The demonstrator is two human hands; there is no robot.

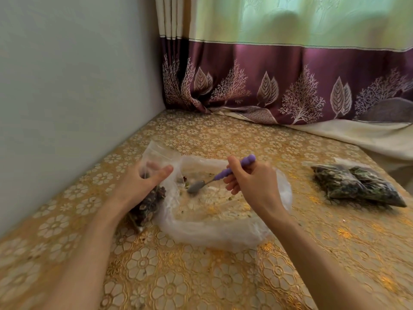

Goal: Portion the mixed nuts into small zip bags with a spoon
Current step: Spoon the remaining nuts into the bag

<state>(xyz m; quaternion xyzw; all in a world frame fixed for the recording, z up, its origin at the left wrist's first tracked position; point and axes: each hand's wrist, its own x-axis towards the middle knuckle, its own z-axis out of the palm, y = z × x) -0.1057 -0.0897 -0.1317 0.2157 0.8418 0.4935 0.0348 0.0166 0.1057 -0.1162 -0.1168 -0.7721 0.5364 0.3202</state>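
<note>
We see the left hand (143, 180) holding a small zip bag (150, 193) upright by its open top, left grip pinching the clear plastic between thumb and fingers; the bag's lower half is full of mixed nuts (148, 203). Right hand (250, 180) has its grip curled round the purple handle of a spoon (220, 174); the metal bowl points down-left inside a large clear plastic bag (223, 229) lying open on the tabletop (201, 276), touching the zip bag. Only scattered nut bits inside it. Filled zip bags (355, 185) lie well apart at right, near the curtain (290, 81).
</note>
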